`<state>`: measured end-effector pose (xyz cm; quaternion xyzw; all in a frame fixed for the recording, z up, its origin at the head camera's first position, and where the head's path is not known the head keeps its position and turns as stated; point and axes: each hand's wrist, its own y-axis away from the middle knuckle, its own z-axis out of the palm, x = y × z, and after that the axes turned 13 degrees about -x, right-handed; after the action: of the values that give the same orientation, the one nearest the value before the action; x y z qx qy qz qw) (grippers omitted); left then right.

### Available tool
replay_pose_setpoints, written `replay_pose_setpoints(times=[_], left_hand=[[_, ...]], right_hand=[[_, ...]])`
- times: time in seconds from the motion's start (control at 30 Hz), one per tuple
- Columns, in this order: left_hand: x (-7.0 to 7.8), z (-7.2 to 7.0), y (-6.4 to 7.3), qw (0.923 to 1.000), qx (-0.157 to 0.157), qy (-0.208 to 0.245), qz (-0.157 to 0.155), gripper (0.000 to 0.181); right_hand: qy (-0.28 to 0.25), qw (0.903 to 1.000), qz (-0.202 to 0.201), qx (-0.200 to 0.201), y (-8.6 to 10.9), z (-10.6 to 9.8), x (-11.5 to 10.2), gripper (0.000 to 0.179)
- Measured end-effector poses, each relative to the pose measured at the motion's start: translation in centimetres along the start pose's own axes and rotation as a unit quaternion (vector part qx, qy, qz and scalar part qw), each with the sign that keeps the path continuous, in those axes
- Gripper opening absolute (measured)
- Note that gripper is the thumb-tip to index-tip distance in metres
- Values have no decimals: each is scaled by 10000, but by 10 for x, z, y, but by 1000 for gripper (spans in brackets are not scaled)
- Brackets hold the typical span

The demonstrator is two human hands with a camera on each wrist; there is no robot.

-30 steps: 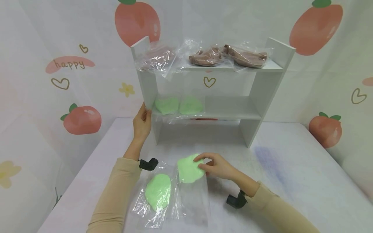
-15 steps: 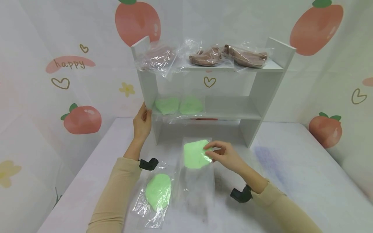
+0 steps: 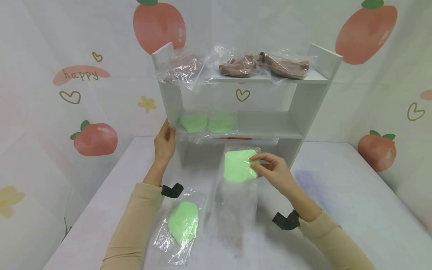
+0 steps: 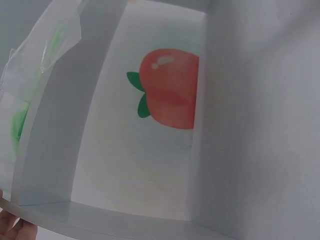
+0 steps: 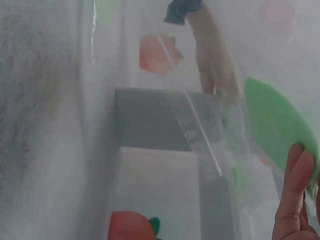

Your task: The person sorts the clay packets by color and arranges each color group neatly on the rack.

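Observation:
My right hand (image 3: 275,170) pinches the right edge of a clear plastic bag holding a flat light-green slab (image 3: 240,165). The bag's lower part hangs down over the table, in front of the shelf's bottom opening. In the right wrist view the fingers (image 5: 296,182) press against the green slab (image 5: 280,122). At the left, my left hand (image 3: 164,144) grips the side panel of the white shelf (image 3: 171,105), thumb at its front edge. Fingers of the left hand (image 4: 15,227) show at the corner of the left wrist view. Another bagged green slab (image 3: 183,222) lies on the table.
Two bagged green slabs, one left (image 3: 194,122) and one right (image 3: 221,122), lie on the middle shelf's left half. Bagged brown pieces (image 3: 285,67) and a bagged pinkish piece (image 3: 185,67) sit on the top shelf. A patterned cloth backdrop (image 3: 101,22) hangs behind.
My right hand has lifted the bagged green slab from beside the other bag on the table, moving it up, forward and right toward the shelf. My left hand has stayed on the side panel.

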<state>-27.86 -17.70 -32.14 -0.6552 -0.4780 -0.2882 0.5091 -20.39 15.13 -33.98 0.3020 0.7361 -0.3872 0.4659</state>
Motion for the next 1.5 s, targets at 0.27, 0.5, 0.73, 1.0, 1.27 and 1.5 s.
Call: replay_pose_setpoints(times=[0.27,0.5,0.73,1.0,1.27,1.5], left_hand=[[19,1,9,9999,-4,-98,-33,47],[18,1,9,9999,-11,-97,-22,47],[16,1,8,9999,-29,-119,-3,47],[-14,1,-4,9999,65,-51,113,47],[-15,2,-4,9994,201,-166,248,47],[-14,2,-4,9994,189,-146,234,47]], right_hand=[[-66,9983,-309,489,2,-11,-6,21],[-359,9935,-359,1018,4,-20,-15,24],[-485,9883,-323,1411,2,-29,-23,20],[-551,9821,-233,1788,-5,-41,-27,14],[-684,9769,-111,2023,-16,-50,-27,10],[-807,9731,5,2158,-27,-55,-27,10]])
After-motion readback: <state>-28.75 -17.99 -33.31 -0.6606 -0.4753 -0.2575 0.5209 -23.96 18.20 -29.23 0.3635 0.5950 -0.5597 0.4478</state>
